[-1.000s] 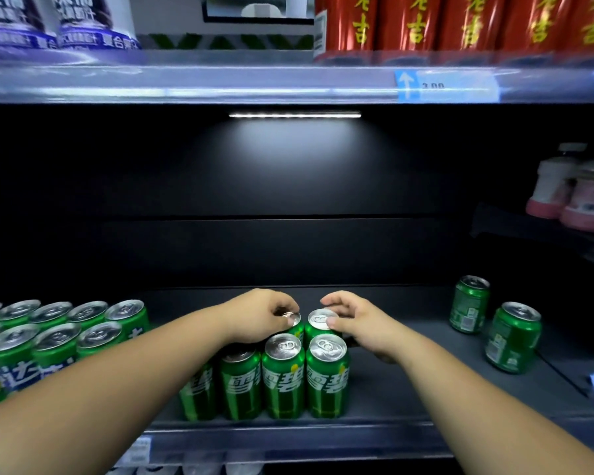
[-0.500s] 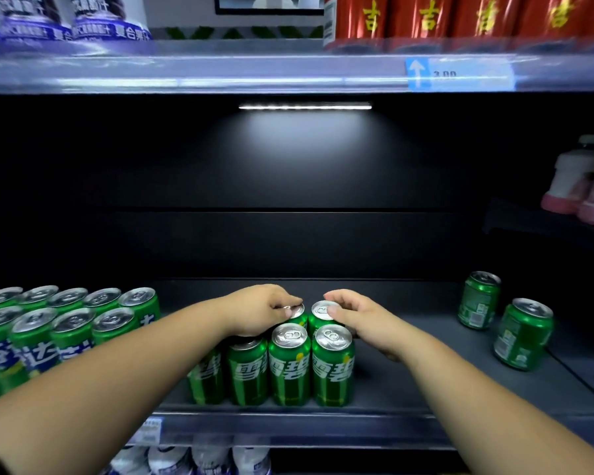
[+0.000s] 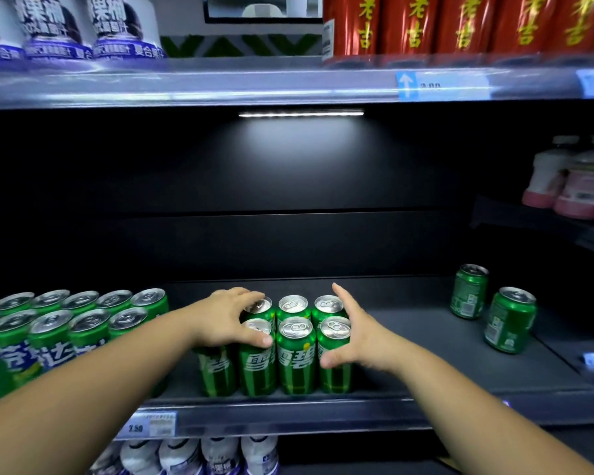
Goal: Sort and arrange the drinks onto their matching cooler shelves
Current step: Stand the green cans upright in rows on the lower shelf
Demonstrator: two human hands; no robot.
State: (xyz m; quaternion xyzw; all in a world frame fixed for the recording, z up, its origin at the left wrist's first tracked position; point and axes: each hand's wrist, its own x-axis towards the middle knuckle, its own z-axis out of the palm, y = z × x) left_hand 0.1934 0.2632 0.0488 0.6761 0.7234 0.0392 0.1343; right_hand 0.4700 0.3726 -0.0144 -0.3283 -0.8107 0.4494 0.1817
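Note:
A block of green Sprite cans [image 3: 295,351] stands in two rows near the front of the dark cooler shelf [image 3: 426,358]. My left hand [image 3: 227,317] lies over the block's left cans, fingers reaching across a back can's top and thumb pressing a front can. My right hand [image 3: 354,334] is flat against the block's right side, fingers straight up and thumb spread across the front can. Two more green cans [image 3: 468,291] [image 3: 510,320] stand apart at the right of the same shelf.
Several green cans with blue-and-white labels [image 3: 69,323] fill the shelf's left end. Red cans [image 3: 460,25] and white-and-blue bottles [image 3: 59,29] stand on the shelf above. Pink-based bottles [image 3: 570,180] sit on a side shelf at right. White bottles [image 3: 199,455] stand below.
Both hands left the tops of the back cans. The right hand opened and moved to the block's right side; the left spread over the left cans. A third back can now shows.

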